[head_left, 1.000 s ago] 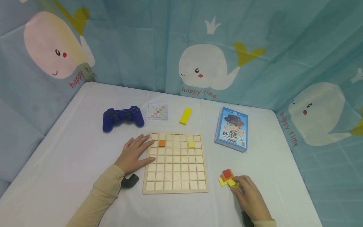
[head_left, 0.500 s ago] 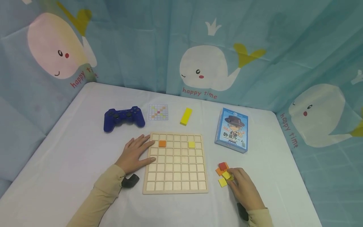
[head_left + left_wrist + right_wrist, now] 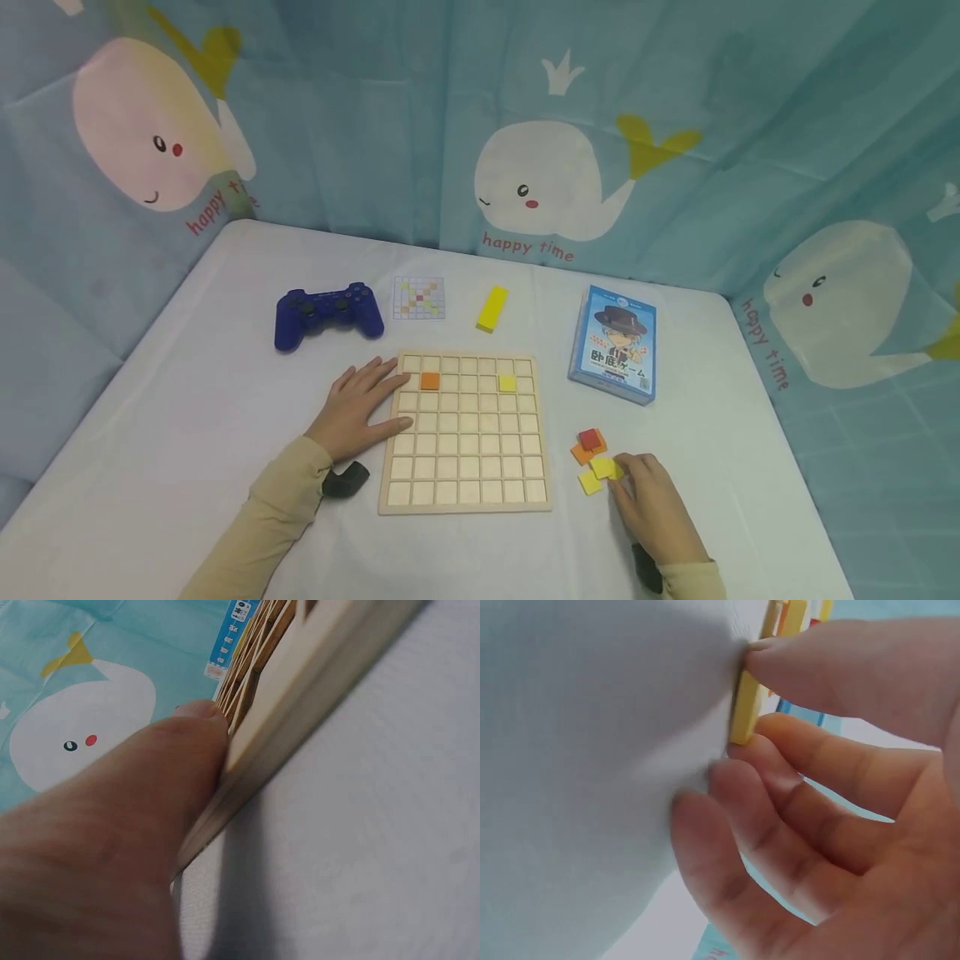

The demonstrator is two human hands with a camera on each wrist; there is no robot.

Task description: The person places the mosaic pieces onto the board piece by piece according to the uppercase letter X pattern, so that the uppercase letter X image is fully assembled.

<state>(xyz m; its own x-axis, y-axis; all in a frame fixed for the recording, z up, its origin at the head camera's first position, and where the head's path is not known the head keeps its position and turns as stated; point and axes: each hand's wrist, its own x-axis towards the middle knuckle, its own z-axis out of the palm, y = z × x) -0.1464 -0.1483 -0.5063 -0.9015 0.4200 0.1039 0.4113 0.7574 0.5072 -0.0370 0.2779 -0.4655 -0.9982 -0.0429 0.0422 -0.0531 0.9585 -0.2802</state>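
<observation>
A wooden grid board [image 3: 468, 507] lies on the table, with an orange tile [image 3: 430, 381] and a yellow tile [image 3: 507, 383] in its second row from the far side. My left hand [image 3: 360, 412] rests on the board's left edge, fingers spread; the left wrist view shows its thumb [image 3: 169, 754] against the rim. Right of the board is a small pile of orange and yellow tiles topped by a red tile [image 3: 590, 439]. At the pile's near right side, my right hand [image 3: 652, 504] pinches a yellow tile [image 3: 744, 712] between thumb and fingers, low against the tabletop.
Behind the board lie a blue game controller [image 3: 328, 312], a card with a coloured grid [image 3: 418, 298] and a yellow block [image 3: 492, 309]. A blue game box [image 3: 615, 346] stands to the right. A curtain with whales [image 3: 360, 125] hangs behind the table [image 3: 172, 400].
My right hand has moved slightly away from me, and the tiles have shifted and spread apart, with the red one now farther left. The left hand stays on the board.
</observation>
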